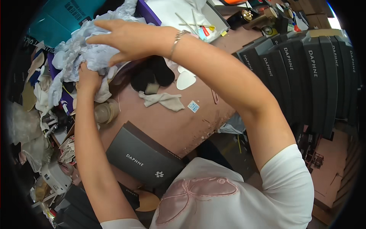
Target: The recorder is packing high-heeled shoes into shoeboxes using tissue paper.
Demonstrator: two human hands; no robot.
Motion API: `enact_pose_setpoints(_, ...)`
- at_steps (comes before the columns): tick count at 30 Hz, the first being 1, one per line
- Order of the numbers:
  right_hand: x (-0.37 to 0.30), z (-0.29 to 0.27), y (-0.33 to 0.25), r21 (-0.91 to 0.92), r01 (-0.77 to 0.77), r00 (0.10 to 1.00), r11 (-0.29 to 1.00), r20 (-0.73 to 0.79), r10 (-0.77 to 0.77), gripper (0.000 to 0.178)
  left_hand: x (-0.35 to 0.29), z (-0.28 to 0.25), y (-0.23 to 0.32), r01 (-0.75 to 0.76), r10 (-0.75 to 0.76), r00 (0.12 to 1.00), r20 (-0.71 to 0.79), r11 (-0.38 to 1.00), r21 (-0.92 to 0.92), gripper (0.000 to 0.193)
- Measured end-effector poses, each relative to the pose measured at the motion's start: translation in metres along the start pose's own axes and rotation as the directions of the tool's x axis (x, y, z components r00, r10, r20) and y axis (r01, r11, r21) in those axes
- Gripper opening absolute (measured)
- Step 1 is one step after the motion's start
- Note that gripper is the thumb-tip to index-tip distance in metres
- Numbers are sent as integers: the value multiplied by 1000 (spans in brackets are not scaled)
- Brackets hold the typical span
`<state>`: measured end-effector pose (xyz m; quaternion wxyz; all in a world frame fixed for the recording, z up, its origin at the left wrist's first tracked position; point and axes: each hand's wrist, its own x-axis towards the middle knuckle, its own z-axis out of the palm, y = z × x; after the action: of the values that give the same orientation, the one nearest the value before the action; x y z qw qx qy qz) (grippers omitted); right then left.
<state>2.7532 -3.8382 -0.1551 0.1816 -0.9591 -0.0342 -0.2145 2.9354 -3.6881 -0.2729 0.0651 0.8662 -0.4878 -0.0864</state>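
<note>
A heap of crumpled, whitish thin plastic [74, 51] lies at the far left of the table, inside what looks like a purple-edged box. My left hand [90, 78] is at the heap's near side, its fingers curled into the plastic and partly hidden by it. Above it, my right hand [122, 38] reaches across from the right with fingers spread, over or lightly against the plastic; nothing is gripped in it. Close to both hands lie black insole-like pads [154, 74] and a pale cloth scrap [164, 101].
A dark grey shoebox [141, 152] sits at the table's near edge before me. Many similar boxes [305, 72] are stacked at the right. Beyond is a white tray [171, 11] with small tools. A clear tape roll [106, 112] and clutter line the left; a teal bag [57, 23] stands behind.
</note>
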Motion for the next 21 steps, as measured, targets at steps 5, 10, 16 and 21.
enact_pose_setpoints(5,-139,-104,-89,297,-473,872,829,289,394,23,12,-4,-32,-173,171,976,131,985,7,76)
enact_pose_setpoints(10,-460,-82,-159,-379,-805,175,457,584,792,19,-22,-76,-12,-153,139,984,111,980,130,67)
enact_pose_setpoints(16,-711,-48,-259,-137,-799,-491,-586,711,504,35,-168,-150,107,-133,130,991,-33,974,-183,49)
enact_pose_setpoints(21,-737,-10,-268,106,-773,-427,-625,642,637,71,-338,-118,222,-7,221,950,220,719,-695,52)
